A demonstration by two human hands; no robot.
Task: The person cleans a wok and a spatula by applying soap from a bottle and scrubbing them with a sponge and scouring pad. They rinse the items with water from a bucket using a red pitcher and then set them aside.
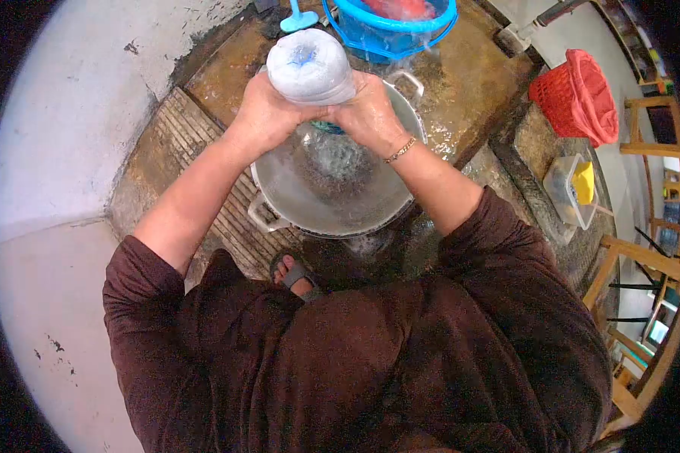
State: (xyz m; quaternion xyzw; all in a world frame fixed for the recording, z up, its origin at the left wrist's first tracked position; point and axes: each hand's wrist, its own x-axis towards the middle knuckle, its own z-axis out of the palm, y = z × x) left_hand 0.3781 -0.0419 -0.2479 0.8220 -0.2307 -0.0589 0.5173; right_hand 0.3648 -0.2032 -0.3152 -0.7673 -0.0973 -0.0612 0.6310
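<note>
Both of my hands grip a whitish, see-through plastic bottle (308, 72), its rounded base turned up toward me and a bluish spot at its centre. My left hand (268, 115) wraps its left side, and my right hand (368, 112), with a chain bracelet at the wrist, wraps its right side. Below them stands a wide metal pot (295, 195) with two loop handles. Churning, bubbly water (336, 162) shows in the pot under my hands. Something teal peeks out beneath my fingers; I cannot make out what it is. The bottle's lower end is hidden.
Past the pot is a blue basin (393, 34) with something red in it, a light-blue long-handled tool (298, 20) beside it. A ridged board (196, 140) lies left on wet ground. At right are a red basket (555, 98), a clear plastic container (563, 189) and wooden chairs (642, 260).
</note>
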